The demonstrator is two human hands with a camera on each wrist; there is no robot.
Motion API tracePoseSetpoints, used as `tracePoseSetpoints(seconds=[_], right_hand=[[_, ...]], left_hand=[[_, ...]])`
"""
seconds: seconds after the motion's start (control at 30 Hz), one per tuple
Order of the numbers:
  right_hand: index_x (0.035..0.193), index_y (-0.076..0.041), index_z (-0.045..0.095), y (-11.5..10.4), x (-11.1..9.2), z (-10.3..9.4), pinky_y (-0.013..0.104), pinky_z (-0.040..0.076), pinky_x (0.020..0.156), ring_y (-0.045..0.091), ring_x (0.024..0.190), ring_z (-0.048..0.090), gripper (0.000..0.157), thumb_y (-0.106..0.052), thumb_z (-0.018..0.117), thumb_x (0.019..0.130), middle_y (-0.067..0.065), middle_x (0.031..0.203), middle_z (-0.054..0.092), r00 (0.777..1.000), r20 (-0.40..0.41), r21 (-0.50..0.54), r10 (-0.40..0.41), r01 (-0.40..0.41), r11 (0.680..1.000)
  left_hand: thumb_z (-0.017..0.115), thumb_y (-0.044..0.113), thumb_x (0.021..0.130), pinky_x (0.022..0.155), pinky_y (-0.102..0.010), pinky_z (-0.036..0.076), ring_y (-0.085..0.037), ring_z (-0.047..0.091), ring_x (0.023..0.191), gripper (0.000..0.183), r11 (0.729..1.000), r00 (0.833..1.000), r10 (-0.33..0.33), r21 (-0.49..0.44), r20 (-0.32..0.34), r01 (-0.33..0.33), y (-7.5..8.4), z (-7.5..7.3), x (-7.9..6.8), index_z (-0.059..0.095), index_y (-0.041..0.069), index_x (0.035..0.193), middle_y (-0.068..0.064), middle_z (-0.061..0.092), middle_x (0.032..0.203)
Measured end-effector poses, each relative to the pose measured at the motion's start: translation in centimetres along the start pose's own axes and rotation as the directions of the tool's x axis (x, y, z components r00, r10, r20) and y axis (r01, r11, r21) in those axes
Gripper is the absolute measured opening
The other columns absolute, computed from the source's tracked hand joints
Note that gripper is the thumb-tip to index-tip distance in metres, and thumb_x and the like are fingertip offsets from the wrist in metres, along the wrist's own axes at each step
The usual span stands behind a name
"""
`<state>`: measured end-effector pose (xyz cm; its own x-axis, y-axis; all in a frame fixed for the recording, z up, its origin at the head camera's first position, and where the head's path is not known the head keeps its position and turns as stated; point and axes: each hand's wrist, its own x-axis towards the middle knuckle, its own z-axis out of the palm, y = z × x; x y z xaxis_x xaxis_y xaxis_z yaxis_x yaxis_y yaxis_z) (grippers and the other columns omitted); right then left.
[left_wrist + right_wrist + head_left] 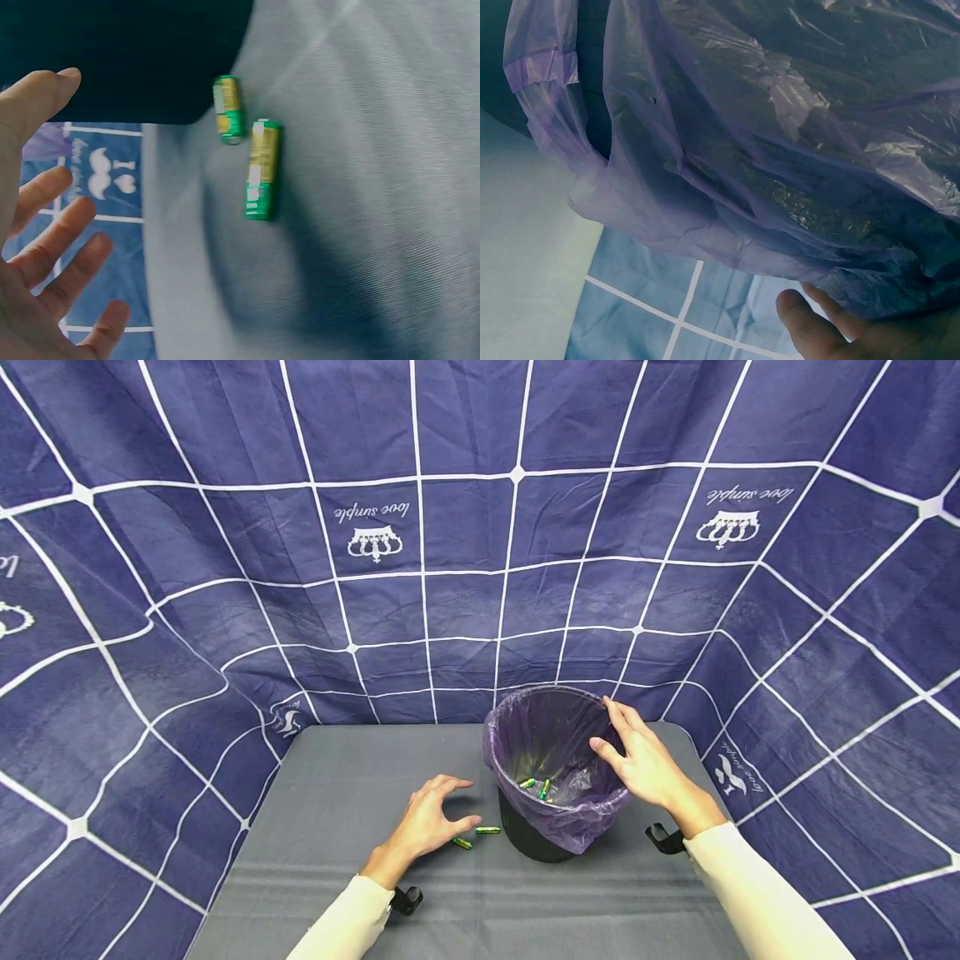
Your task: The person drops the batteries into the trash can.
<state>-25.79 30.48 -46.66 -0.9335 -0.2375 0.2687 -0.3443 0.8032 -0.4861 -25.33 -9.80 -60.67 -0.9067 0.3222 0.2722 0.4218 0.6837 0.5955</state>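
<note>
My left hand [426, 818] hovers over the grey table, thumb and fingers spread apart with nothing between them. Just past its thumb lie two green-and-gold batteries, one nearer battery [263, 169] and one other battery [228, 109] close to the bin's base. A dark trash bin [534, 839] stands upright, lined with a purple plastic bag [585, 822] folded over its rim. Several batteries [544, 789] are inside on the liner. At the bin's right rim rests my right hand [648, 764], its fingers fairly straight and its thumb over the opening. The right wrist view mostly shows the bag.
The grey table [345, 777] is bordered at the back and sides by blue cloth [465, 602] with white grid lines. Black straps, a left strap [407, 901] and a right strap [665, 839], sit at the wrists.
</note>
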Motion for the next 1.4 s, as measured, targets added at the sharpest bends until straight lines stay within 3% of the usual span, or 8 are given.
tracePoseSetpoints(seconds=[0.13,0.23,0.37,0.57,0.83,1.4], right_hand=[[0.180,0.005,0.031,-0.2,0.0,0.0,0.077,0.040,0.134,0.060,0.163,0.049,0.082,-0.038,0.063,0.118,0.032,0.180,0.042,1.000,0.001,0.008,0.002,-0.002,1.000],[0.181,0.004,0.031,-0.2,0.0,-0.1,0.077,0.040,0.133,0.060,0.162,0.050,0.082,-0.037,0.063,0.118,0.032,0.179,0.043,1.000,-0.001,0.009,0.000,0.000,1.000],[0.181,0.003,0.030,-0.2,0.0,-0.1,0.077,0.040,0.133,0.060,0.163,0.049,0.082,-0.038,0.062,0.118,0.031,0.179,0.043,1.000,-0.002,0.009,0.002,-0.002,1.000],[0.182,0.003,0.030,-0.2,-0.1,0.0,0.077,0.040,0.134,0.059,0.164,0.049,0.083,-0.038,0.063,0.118,0.031,0.180,0.041,1.000,0.001,0.005,0.006,-0.006,1.000],[0.181,0.003,0.032,-0.4,0.0,-0.2,0.077,0.041,0.133,0.059,0.163,0.049,0.081,-0.037,0.063,0.118,0.031,0.180,0.043,1.000,-0.004,0.010,-0.003,0.004,1.000],[0.180,0.004,0.033,-0.5,0.0,-0.3,0.077,0.041,0.133,0.060,0.162,0.050,0.080,-0.035,0.064,0.117,0.032,0.178,0.044,1.000,-0.010,-0.001,-0.009,0.009,1.000]], left_hand=[[0.103,0.047,0.086,0.099,-0.052,0.055,-0.033,0.073,0.138,0.068,0.999,0.997,-0.048,0.015,0.054,0.048,-0.5,1.1,-0.6,0.081,0.019,0.143,-0.002,0.079,0.141],[0.104,0.049,0.084,0.099,-0.053,0.055,-0.032,0.073,0.138,0.070,0.998,0.995,-0.066,0.028,0.081,0.064,-0.9,2.1,-0.9,0.081,0.019,0.143,-0.001,0.079,0.141],[0.104,0.049,0.083,0.101,-0.056,0.055,-0.033,0.072,0.136,0.070,0.997,0.993,-0.065,0.042,0.103,0.061,-1.1,3.4,-1.1,0.081,0.019,0.142,0.000,0.078,0.140],[0.107,0.046,0.079,0.097,-0.047,0.052,-0.030,0.072,0.134,0.074,0.996,0.991,-0.055,0.072,0.125,0.046,-1.1,5.0,-1.4,0.079,0.023,0.144,0.001,0.077,0.141],[0.109,0.037,0.076,0.096,-0.046,0.051,-0.025,0.071,0.126,0.072,0.993,0.996,-0.014,0.121,0.084,0.004,-1.1,6.0,-1.6,0.081,0.023,0.141,0.004,0.079,0.136],[0.103,0.022,0.087,0.086,-0.040,0.050,-0.021,0.072,0.108,0.034,0.996,1.000,0.020,0.087,0.015,-0.021,-1.0,6.8,-1.5,0.090,0.025,0.119,0.007,0.086,0.116]])
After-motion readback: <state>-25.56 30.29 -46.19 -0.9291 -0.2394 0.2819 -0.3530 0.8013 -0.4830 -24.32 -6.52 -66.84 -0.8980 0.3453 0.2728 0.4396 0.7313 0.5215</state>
